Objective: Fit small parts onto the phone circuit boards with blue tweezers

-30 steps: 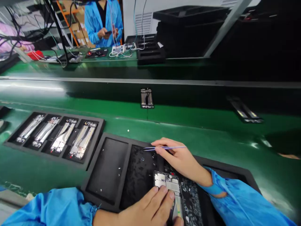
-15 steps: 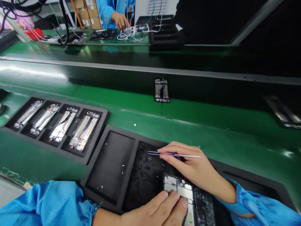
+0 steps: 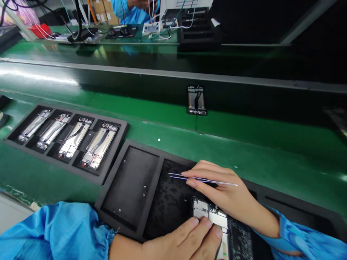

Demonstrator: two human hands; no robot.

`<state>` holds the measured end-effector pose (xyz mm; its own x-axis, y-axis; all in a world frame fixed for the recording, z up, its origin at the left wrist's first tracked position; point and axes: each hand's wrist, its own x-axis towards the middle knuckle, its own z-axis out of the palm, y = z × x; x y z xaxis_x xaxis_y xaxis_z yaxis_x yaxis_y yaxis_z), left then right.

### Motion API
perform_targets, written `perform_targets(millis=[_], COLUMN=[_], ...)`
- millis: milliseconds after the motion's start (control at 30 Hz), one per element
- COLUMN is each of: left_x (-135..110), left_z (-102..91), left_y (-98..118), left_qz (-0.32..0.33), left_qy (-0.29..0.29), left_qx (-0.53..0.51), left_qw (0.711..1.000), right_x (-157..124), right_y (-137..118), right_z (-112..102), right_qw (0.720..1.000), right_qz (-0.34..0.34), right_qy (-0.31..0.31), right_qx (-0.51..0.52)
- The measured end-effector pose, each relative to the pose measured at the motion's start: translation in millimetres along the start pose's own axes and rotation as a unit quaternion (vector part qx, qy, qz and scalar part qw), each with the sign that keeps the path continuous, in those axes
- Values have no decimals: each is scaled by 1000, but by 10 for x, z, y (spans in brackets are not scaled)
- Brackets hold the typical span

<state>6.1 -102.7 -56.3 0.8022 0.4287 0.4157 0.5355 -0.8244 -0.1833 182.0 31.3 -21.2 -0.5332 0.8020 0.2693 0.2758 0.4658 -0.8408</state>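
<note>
An opened phone (image 3: pixel 214 218) with silver metal plates and dark edges lies in a black foam tray (image 3: pixel 159 169). Across its lower part rests my left hand (image 3: pixel 187 240), fingers over the plates and its thumb hidden. Thin tweezers (image 3: pixel 203 179) are pinched in my right hand (image 3: pixel 221 182), above the phone's upper end. Their tips point left over a dark, speckled compartment and stand slightly apart, with nothing visible between them. Part of the phone's right side is hidden under my right hand.
To the left, another foam tray (image 3: pixel 123 131) holds several opened phones. One more opened phone (image 3: pixel 196 100) lies on the green surface beyond. Tiny white scraps lie in the left compartment. Across the bench are a power strip (image 3: pixel 151 28), cables and a co-worker's blue sleeve (image 3: pixel 135 14).
The view has shifted, so the bench sits slightly higher and further right. The small blue-outlined square below the tweezer tips is no longer visible. The co-worker's hand has risen from the power strip.
</note>
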Motion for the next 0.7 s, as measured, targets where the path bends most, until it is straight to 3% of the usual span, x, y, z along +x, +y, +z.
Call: perform_targets(millis=[467, 700], left_x=[28, 36], left_z=[-23, -89], left_y=[-44, -121], left_qz=[-1, 18], left_qy=[10, -12], left_qx=[-8, -18], left_qw=[1000, 1000], right_x=[6, 2], right_y=[23, 23], right_z=[31, 32], right_qw=[999, 999], right_qz=[-15, -28], right_qy=[-23, -8], right_qx=[-33, -40])
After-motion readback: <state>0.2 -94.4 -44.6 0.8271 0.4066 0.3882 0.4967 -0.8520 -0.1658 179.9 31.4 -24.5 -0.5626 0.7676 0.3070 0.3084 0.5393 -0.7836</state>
